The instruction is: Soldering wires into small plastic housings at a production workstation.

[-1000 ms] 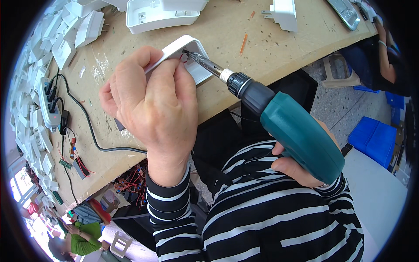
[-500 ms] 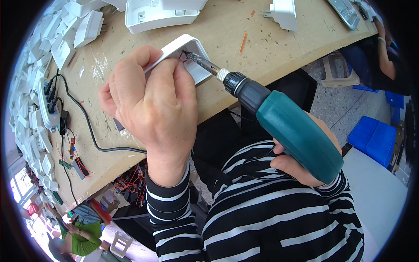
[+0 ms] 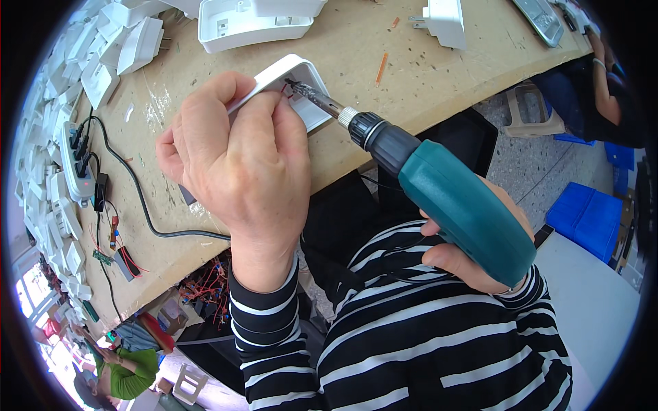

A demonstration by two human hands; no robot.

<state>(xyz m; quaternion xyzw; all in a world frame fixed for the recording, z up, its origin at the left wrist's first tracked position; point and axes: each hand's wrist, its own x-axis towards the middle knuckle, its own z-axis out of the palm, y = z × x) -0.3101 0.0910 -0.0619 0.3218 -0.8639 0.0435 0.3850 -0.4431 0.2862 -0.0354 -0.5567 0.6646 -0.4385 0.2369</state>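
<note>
My left hand (image 3: 243, 154) is closed on a white plastic housing (image 3: 317, 123), its fingers reaching inside the open shell. A bit of red wire shows in there by my fingertips. In my right hand (image 3: 466, 264) is a green and black cordless screwdriver (image 3: 456, 202), gripped by its body. Its bit (image 3: 308, 92) points left and up into the housing, the tip against or close to the inner wall. Whether a screw sits at the tip is hard to make out.
White housings (image 3: 51, 185) are heaped along the table's left side. Nearby lie a power strip (image 3: 77, 164), a black cable (image 3: 147, 212) and a small circuit board with red wires (image 3: 103, 258). At the top are a larger white shell (image 3: 253, 31) and a plug-in adapter (image 3: 445, 24). Other people sit at lower left and upper right.
The screwdriver's body has shifted slightly left and up, its tip staying inside the housing. My left hand and the housing are nearly unmoved.
</note>
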